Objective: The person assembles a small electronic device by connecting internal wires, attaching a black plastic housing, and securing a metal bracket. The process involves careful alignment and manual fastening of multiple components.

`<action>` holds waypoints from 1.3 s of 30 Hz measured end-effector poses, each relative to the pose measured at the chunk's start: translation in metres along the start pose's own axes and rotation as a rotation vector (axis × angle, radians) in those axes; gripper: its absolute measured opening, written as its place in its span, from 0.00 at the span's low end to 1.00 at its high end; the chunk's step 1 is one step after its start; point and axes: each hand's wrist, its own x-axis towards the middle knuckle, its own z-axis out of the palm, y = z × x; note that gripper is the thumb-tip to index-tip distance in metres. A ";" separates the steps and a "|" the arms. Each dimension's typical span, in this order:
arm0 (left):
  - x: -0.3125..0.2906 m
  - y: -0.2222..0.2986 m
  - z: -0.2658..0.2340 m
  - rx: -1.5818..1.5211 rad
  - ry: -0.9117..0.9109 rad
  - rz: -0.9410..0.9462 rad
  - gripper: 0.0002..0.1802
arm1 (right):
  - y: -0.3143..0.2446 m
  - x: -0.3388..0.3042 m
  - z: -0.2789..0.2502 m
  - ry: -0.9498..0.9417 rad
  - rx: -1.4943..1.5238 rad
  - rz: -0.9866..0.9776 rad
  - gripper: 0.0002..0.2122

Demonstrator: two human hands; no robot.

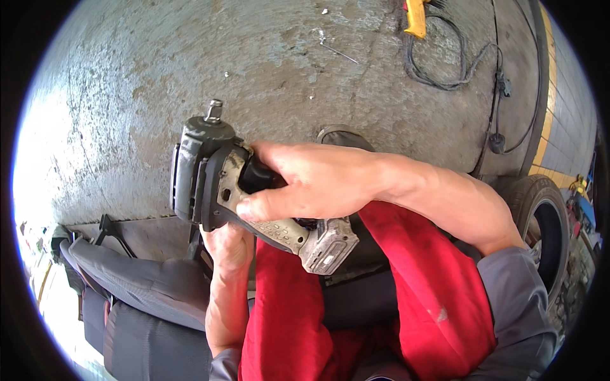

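Observation:
A worn black and beige cordless impact wrench (219, 178) is held above my lap, its square metal drive (215, 111) pointing away from me with no socket on it. My right hand (311, 181) wraps over the handle from the right, its thumb lying along the beige housing. At the handle's near end sits a scuffed battery pack (329, 246). Under the tool's body is my left hand (227, 244), against its lower side; the tool hides most of its fingers, so their grip cannot be made out.
Ahead lies a scuffed grey floor (273, 82) with a thin metal rod (340, 54). At the far right are a yellow-handled tool (415, 19) and its dark cable (438, 82). A tyre (549, 222) stands at right; dark seat cushions (149, 330) are at left.

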 end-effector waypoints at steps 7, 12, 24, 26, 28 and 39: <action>0.012 0.005 0.024 0.052 0.006 0.123 0.39 | 0.017 0.004 0.004 0.011 0.175 -0.093 0.27; 0.015 0.007 0.019 0.124 -0.007 0.065 0.36 | 0.024 0.009 0.008 0.030 0.238 -0.148 0.27; 0.010 0.004 0.016 0.091 0.059 0.044 0.30 | 0.015 0.014 0.013 0.003 0.293 -0.088 0.25; 0.009 0.004 0.016 0.112 0.072 0.049 0.28 | 0.015 0.014 0.013 0.005 0.282 -0.082 0.24; 0.008 0.004 0.017 0.131 0.076 0.051 0.27 | 0.019 0.014 0.012 0.001 0.259 -0.077 0.24; 0.006 0.001 0.010 0.249 0.035 0.057 0.28 | 0.023 0.013 0.009 -0.002 0.163 -0.074 0.26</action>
